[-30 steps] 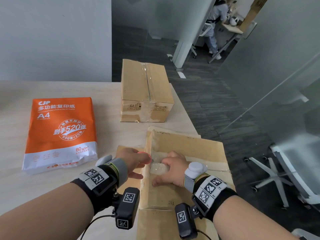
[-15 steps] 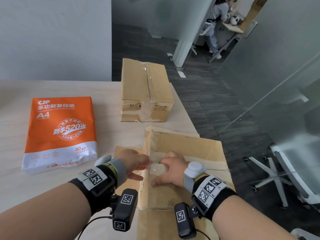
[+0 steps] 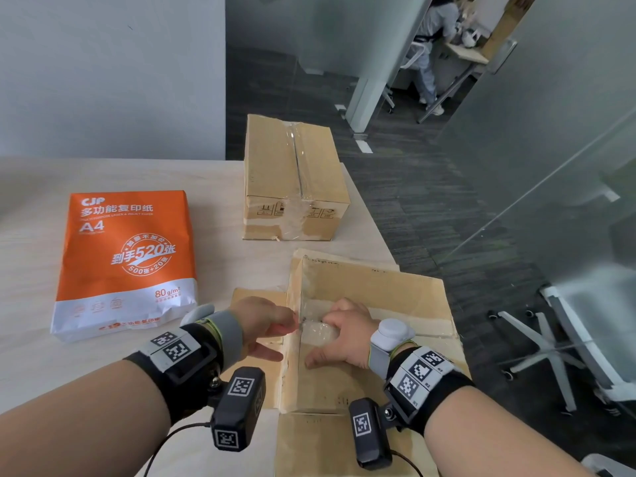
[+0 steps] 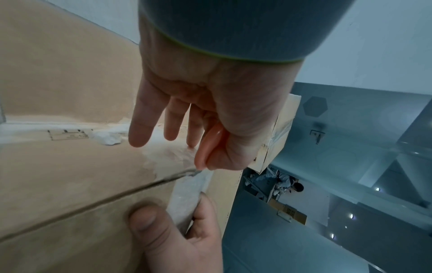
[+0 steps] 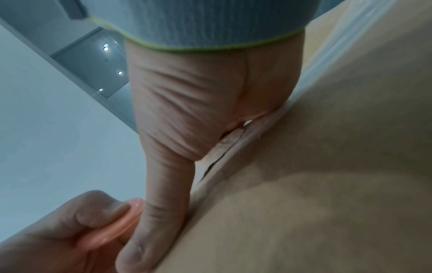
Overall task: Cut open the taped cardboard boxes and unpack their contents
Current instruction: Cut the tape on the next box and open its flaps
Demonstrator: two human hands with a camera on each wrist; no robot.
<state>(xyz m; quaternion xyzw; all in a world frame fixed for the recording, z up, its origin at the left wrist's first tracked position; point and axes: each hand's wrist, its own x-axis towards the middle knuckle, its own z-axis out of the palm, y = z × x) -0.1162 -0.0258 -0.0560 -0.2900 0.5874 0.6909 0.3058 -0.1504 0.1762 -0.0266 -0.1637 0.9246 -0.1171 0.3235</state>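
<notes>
The near cardboard box (image 3: 371,290) lies in front of me with its flaps spread and clear tape across the top. My left hand (image 3: 289,325) pinches a small pink cutter (image 4: 209,146) between thumb and forefinger, its tip at the taped seam (image 4: 177,175). My right hand (image 3: 330,339) rests on the box top and grips a crumpled strip of clear tape (image 3: 318,333), thumb stretched along the cardboard. In the right wrist view the cutter (image 5: 117,227) sits right beside that thumb. A second box (image 3: 292,173), taped shut, stands farther back.
An orange ream of A4 paper (image 3: 127,256) lies on the wooden table (image 3: 41,356) to the left. The table's right edge runs beside both boxes. A white office chair (image 3: 550,339) stands on the dark floor at right. A person works far off behind glass.
</notes>
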